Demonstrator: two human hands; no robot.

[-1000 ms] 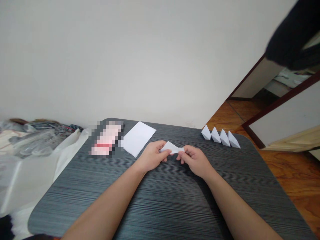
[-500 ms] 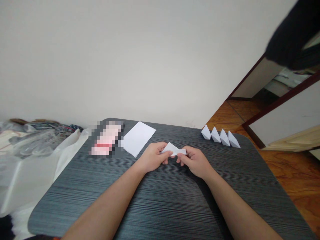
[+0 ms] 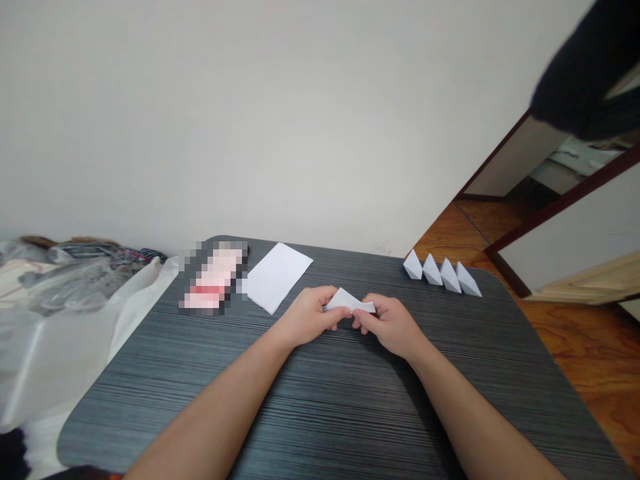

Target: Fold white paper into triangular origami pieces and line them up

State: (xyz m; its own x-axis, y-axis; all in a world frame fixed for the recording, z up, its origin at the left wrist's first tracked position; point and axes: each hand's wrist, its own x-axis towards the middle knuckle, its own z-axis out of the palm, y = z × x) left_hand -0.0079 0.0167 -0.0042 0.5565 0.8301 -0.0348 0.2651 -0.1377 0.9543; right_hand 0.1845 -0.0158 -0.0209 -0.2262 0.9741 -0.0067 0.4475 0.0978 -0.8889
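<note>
Between my two hands, above the middle of the dark table, is a small folded piece of white paper (image 3: 342, 299) with a pointed top and a narrow strip toward the right. My left hand (image 3: 313, 313) pinches its left side, thumb lying along the lower edge. The strip on the right is gripped by my right hand (image 3: 387, 320), between thumb and curled fingers. Both thumb tips nearly meet at the paper's lower middle. The fingers behind the paper are partly hidden.
A stack of white paper sheets (image 3: 280, 277) lies left of my hands, beside a pixelated pinkish item (image 3: 213, 277). Several folded white paper boats (image 3: 433, 270) stand in a row at the table's (image 3: 320, 413) back right. Plastic bags (image 3: 75, 280) are heaped to the left, and a wall (image 3: 300, 133) rises behind.
My left thumb has slid right along the paper's lower edge, closer to the right thumb. The right-hand strip now bends more. Everything else stays where it was.
</note>
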